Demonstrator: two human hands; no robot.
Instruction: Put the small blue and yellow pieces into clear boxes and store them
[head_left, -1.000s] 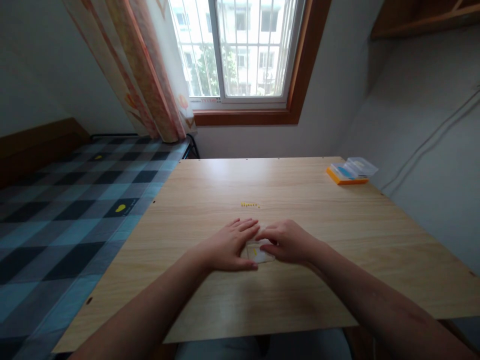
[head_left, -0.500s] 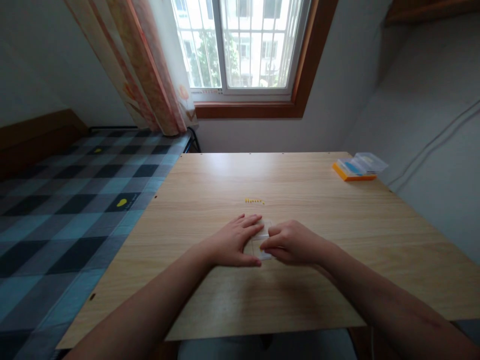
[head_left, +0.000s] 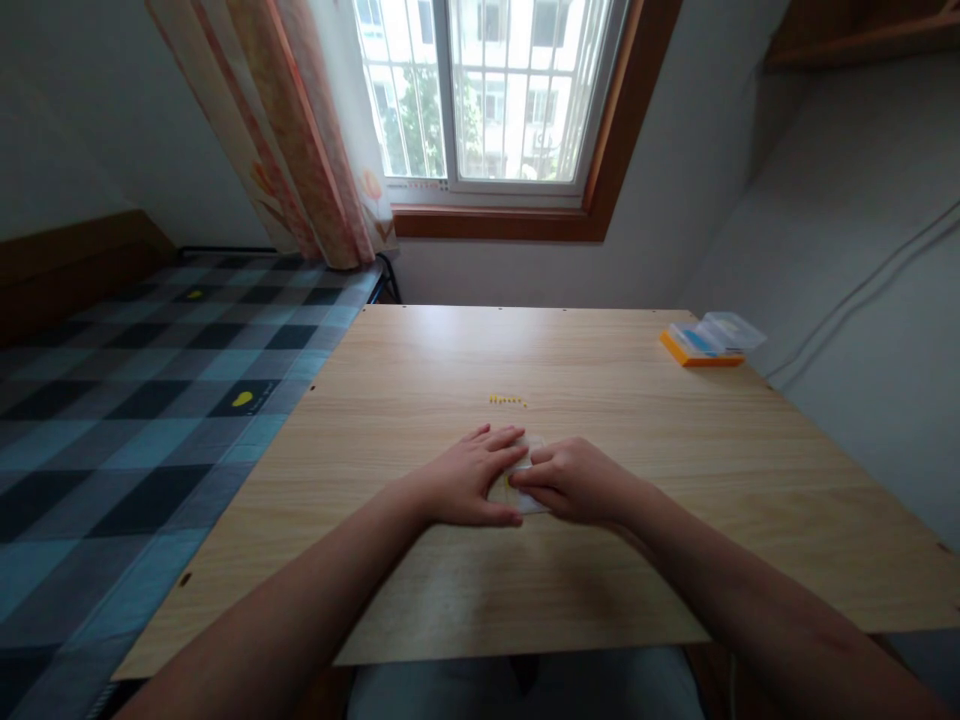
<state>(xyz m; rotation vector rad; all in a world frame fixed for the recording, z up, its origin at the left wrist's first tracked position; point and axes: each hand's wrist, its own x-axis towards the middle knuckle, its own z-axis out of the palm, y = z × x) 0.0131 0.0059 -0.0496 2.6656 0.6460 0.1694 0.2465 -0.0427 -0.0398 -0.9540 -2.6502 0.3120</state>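
My left hand [head_left: 480, 477] lies flat with spread fingers along the left side of a thin, clear plastic tray [head_left: 533, 503] on the table. My right hand [head_left: 571, 480] is closed over the tray's right side, its fingertips pinched together near the middle. At those fingertips shows a small yellow piece [head_left: 510, 481], too tiny to make out in shape. Beyond the hands, a short row of several small yellow pieces [head_left: 507, 400] lies on the wood. Both hands cover parts of the tray.
The light wooden table [head_left: 420, 590] spreads around the hands. An orange-based box [head_left: 705, 348] with its clear lid raised stands at the back right. A bed with a checked cover [head_left: 217, 420] adjoins on the left, and a window [head_left: 510, 100] is behind.
My right fingertips have moved left and slightly away from me across the tray, with the yellow piece at them. My left hand stays in place. The view has shifted a little.
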